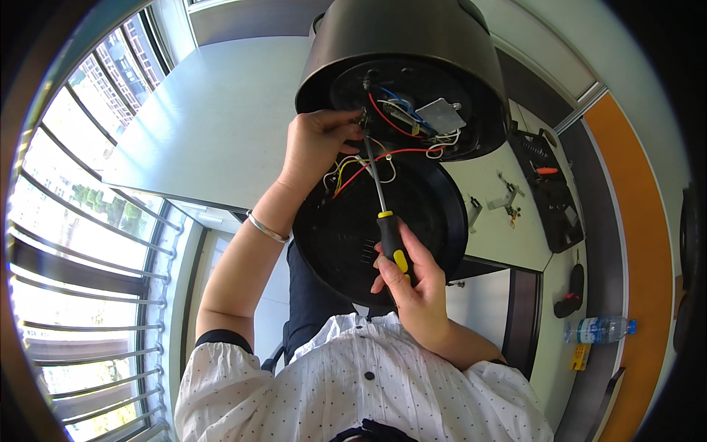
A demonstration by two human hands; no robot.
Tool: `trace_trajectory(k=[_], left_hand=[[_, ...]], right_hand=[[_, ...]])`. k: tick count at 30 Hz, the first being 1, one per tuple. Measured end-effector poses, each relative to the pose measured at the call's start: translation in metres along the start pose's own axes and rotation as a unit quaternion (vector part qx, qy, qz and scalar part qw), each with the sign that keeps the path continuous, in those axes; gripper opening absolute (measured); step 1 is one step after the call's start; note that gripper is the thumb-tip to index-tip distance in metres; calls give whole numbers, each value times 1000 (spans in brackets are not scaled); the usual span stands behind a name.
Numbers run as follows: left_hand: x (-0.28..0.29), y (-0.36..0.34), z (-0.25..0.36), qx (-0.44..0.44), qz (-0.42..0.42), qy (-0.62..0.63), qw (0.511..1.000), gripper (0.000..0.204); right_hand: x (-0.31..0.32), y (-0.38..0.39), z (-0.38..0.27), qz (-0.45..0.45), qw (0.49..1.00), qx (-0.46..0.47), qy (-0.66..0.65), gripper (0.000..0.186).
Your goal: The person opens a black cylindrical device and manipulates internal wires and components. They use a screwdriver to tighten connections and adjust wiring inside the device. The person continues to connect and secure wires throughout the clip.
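Observation:
A large dark pot-shaped appliance [401, 44] lies on its side at the table's edge, its underside facing me. Inside are red, blue and white wires and a silvery metal plate [440, 116]. The round black base cover [434, 214] sits below it, joined by red, yellow and white wires. My right hand [416, 283] grips a black-and-yellow screwdriver [390, 232], whose shaft points up to the appliance's lower left rim. There my left hand [324, 144] is pinched beside the screwdriver's tip. Whatever is between its fingertips is too small to make out.
Small metal brackets [508, 197] and loose parts lie on the white table [221, 110] to the right. Beyond them are an open black tool case [545, 184], a black-and-red tool [571, 291], and a water bottle [600, 330] lying down. A barred window [88, 243] fills the left side.

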State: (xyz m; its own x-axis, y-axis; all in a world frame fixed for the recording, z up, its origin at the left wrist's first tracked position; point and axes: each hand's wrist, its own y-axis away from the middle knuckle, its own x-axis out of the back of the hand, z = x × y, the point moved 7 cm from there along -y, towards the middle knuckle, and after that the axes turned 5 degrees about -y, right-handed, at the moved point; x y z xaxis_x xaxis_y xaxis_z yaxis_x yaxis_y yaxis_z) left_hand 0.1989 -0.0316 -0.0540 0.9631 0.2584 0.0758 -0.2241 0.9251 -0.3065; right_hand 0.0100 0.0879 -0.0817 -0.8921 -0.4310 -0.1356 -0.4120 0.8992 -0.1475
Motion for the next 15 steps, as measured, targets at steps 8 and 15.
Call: trace_trajectory(k=[8, 15], left_hand=[[-4, 7, -4, 5, 63, 42, 997, 22], [-15, 13, -2, -5, 78, 51, 996, 20]], right_hand=[[3, 3, -5, 28, 995, 47, 81, 52], [15, 5, -4, 31, 993, -98, -58, 52]])
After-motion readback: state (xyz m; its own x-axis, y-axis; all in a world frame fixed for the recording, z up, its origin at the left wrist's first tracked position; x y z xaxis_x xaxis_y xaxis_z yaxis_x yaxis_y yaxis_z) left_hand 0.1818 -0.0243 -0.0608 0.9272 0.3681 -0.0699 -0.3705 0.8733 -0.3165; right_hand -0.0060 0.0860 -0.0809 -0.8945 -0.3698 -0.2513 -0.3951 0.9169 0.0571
